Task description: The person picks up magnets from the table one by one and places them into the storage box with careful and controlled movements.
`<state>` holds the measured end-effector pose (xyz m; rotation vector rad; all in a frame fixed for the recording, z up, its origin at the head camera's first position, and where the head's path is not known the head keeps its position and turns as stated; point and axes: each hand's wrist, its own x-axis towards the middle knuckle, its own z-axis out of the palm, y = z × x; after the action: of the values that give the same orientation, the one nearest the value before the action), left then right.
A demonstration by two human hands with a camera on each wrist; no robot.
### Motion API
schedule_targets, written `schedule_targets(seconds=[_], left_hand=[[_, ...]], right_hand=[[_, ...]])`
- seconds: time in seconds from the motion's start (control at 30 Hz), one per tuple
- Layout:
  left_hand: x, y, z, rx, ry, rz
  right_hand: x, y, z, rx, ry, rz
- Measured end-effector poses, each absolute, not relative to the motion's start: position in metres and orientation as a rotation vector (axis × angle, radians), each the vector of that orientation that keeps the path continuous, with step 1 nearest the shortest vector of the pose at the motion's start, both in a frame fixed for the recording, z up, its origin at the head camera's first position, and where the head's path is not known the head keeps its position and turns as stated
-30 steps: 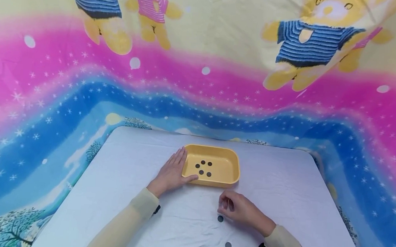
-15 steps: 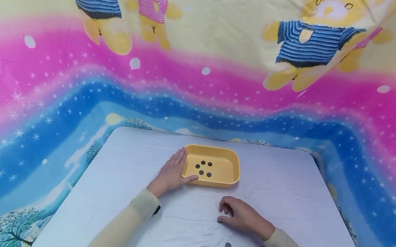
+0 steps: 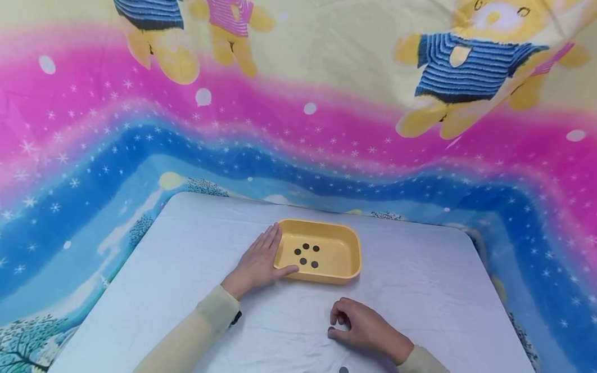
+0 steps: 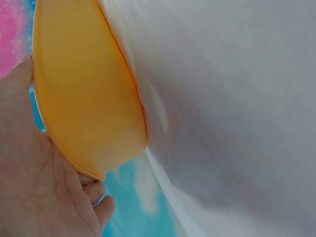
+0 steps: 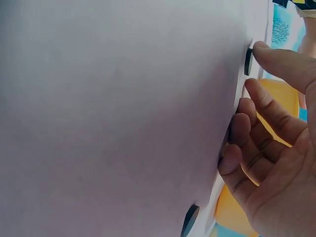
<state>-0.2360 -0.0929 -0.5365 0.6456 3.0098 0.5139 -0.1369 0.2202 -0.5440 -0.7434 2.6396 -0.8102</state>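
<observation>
- At the thumb tip of the right hand (image 3: 364, 328), toward 9 o'clock from its palm with 12 pointing away from the person, a dark disc (image 5: 248, 61) is placed; it is hidden from the head view.
- In the right wrist view the disc is seen nearly edge-on between thumb and index fingertips; this gap is judged the key relation.
- The right fingers are loosely bent, the gap left unclosed; firm thumb contact cannot be told.
- Being round, the disc is given no pointing end or long axis.
- A second disc (image 3: 344, 372) is left near 7 o'clock from that hand.
- The yellow tray (image 3: 337, 262), holding five discs (image 3: 303, 260), is found toward 11 o'clock, its long axis laid 9 to 3.
- Its left end is braced by the left hand (image 3: 259, 263), fingers straight; the loose discs are nearer the right.
</observation>
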Motion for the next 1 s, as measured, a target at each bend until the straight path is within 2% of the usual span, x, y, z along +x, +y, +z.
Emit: schedule_targets(seconds=[1.0], left_hand=[[-0.2356,-0.0921,-0.5366,0.627,3.006,0.543]], right_hand=[[-0.1319,0.2119,-0.5447,-0.791,2.532,-0.867]])
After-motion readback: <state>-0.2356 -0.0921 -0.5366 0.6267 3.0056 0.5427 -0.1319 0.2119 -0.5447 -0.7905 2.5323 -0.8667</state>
